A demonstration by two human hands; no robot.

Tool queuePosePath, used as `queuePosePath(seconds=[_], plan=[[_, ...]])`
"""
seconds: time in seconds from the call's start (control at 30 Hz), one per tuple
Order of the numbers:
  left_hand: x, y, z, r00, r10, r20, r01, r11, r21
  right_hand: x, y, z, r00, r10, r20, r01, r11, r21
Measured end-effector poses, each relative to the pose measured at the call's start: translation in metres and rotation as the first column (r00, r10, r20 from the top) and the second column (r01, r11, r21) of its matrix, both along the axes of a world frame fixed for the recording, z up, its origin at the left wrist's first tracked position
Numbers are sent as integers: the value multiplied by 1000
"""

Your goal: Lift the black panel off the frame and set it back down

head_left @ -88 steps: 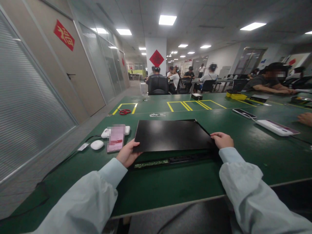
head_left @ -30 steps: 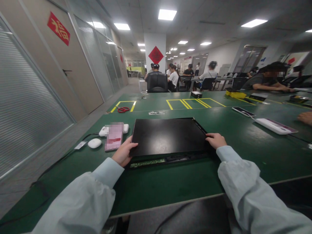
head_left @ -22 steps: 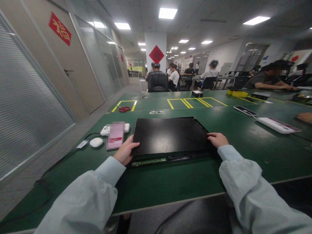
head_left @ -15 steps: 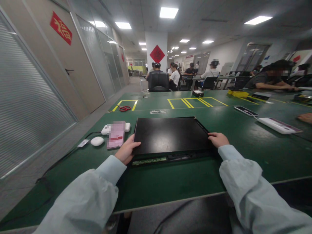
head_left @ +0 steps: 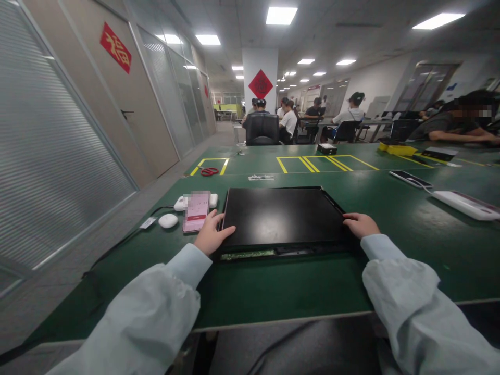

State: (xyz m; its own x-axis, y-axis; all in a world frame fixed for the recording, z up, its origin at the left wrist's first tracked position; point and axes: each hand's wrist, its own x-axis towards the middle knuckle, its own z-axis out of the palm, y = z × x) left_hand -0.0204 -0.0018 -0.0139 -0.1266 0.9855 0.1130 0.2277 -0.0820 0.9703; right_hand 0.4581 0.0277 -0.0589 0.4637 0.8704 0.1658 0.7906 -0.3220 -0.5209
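A flat black panel (head_left: 283, 214) lies on the green table (head_left: 273, 291) in front of me, over a frame whose near edge shows a green circuit strip (head_left: 246, 254). My left hand (head_left: 213, 234) grips the panel's near left corner, thumb on top. My right hand (head_left: 361, 224) holds the near right corner with curled fingers.
A pink phone (head_left: 196, 210), a white charger and a white earbud case (head_left: 168, 221) with a cable lie left of the panel. Red scissors (head_left: 210, 171) sit farther back. A white device (head_left: 464, 203) and a phone (head_left: 410, 178) lie right. Seated people work at far tables.
The panel's raised near edge has come down flat onto the frame. Both hands stayed on its near corners. The camera has turned slightly left.
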Motion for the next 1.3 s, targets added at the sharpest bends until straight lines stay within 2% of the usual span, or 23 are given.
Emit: queuePosePath(seconds=[0.07,0.13,0.33,0.6,0.77,0.97,1.17,1.3], plan=[[-5,3,-5,987,-1,-162,2,1000,10,1,0,-1,1000,-1,-4,1,1000,18],[-8,5,-8,979,-18,-205,19,1000,1,1,0,-1,1000,-3,-10,3,999,32],[-8,7,-12,987,-23,-157,17,999,-41,-1,0,0,1000,-6,-17,6,1000,6],[-8,4,-12,985,-38,-169,34,999,-26,0,2,-1,999,24,27,-24,1000,-8],[-2,1,-10,988,-28,-151,27,1000,-10,-6,-3,5,997,6,78,-6,1000,-3],[1,-2,-7,972,-21,-233,20,1000,-5,-14,-9,16,992,13,122,-3,997,-81],[1,-2,-8,972,-30,-233,35,999,17,-18,-11,19,984,16,175,-4,998,-69],[-1,-3,-11,958,-38,-286,56,997,55,-17,-10,17,983,17,185,-6,998,-57]])
